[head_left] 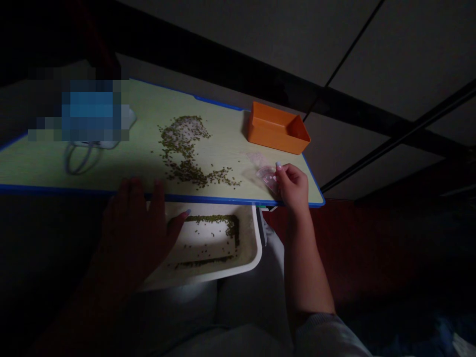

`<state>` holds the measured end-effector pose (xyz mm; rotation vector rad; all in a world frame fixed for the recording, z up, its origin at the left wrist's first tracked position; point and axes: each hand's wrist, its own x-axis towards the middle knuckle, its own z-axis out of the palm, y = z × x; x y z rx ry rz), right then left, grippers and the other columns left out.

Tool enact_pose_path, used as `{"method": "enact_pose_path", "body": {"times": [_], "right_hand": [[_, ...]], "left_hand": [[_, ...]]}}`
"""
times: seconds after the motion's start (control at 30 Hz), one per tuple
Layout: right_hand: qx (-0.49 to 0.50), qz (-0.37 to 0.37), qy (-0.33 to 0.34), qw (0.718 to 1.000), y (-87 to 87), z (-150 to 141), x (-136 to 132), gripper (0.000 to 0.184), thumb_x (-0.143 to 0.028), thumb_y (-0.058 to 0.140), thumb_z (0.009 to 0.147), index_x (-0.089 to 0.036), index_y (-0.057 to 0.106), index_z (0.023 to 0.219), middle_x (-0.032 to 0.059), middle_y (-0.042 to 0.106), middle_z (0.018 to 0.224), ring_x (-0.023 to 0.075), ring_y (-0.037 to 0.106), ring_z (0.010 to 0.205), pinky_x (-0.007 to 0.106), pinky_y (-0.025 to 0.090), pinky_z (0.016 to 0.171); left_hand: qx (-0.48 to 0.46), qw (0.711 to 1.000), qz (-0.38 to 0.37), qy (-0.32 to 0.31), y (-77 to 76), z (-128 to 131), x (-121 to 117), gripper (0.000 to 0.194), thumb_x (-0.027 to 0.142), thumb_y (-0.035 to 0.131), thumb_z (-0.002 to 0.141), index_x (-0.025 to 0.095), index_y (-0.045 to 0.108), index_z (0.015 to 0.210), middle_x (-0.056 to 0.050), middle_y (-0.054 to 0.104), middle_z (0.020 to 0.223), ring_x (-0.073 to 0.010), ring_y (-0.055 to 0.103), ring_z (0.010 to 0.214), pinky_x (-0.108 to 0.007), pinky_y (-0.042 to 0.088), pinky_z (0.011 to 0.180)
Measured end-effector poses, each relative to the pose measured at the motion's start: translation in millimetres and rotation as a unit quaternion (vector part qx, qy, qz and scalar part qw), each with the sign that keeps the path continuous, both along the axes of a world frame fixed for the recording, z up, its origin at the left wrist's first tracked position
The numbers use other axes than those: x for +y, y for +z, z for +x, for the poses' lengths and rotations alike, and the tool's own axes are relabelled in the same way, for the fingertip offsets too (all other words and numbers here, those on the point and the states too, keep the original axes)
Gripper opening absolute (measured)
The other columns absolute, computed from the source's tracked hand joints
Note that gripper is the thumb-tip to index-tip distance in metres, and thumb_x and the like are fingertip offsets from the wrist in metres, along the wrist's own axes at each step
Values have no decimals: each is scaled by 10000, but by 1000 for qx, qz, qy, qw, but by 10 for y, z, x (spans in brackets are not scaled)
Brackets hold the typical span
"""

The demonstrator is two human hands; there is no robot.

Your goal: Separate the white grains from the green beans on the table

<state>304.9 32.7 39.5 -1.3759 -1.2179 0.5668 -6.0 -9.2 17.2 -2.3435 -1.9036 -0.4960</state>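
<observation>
My right hand (293,186) pinches a small clear plastic piece (268,177), thin and see-through like a bag or little dish, low over the table's right part. Shadowed, my left hand (139,220) has its fingers spread, fingertips at the table's front edge and thumb over the white tray (256,248). Small green beans (189,171) are strewn across the pale tabletop, and a heap of whitish bits mixed with beans (186,129) lies behind them. More green beans (232,228) line the inner edges of the tray, which rests on my lap under the table edge.
An orange open box (278,130) stands at the table's back right. On the left is a blurred-out device (91,114) with a looped cord (69,161). The yellow-green table (141,104) has a blue rim. Pale cabinet panels (401,44) rise behind it.
</observation>
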Motion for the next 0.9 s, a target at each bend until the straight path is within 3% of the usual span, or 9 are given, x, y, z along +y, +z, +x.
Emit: {"method": "enact_pose_path", "body": {"times": [0.3, 0.47, 0.67, 0.9], "right_hand": [[-54, 25, -7, 998, -2, -11, -14, 422, -534, 616, 907, -227, 507, 639, -41, 466, 548, 90, 389, 489, 240, 318, 474], [-52, 31, -10, 998, -13, -22, -36, 429, -541, 641, 899, -227, 508, 638, -43, 464, 544, 86, 379, 469, 242, 294, 453], [-49, 25, -15, 998, -23, -27, -42, 422, -539, 643, 904, -227, 517, 650, -41, 478, 548, 86, 386, 467, 241, 287, 447], [-59, 19, -15, 998, -25, -17, -37, 418, -525, 654, 902, -224, 524, 643, -40, 472, 535, 94, 411, 482, 252, 313, 473]], "left_hand": [[-14, 1000, -9, -13, -36, -28, -8, 782, 551, 305, 935, 105, 166, 1562, -314, 180, 1641, -466, 122, 1560, -682, 302, 1181], [-15, 1000, -14, 3, -15, -12, -25, 736, 523, 320, 941, 112, 235, 1546, -294, 242, 1622, -460, 160, 1554, -663, 291, 1197], [-10, 999, -31, 0, 29, -6, -37, 767, 543, 314, 941, 48, 270, 1525, -347, 225, 1604, -478, 160, 1548, -651, 268, 1208], [-13, 999, -42, 9, 49, 15, -42, 763, 546, 309, 941, 53, 279, 1523, -330, 211, 1617, -466, 156, 1551, -647, 252, 1216]]}}
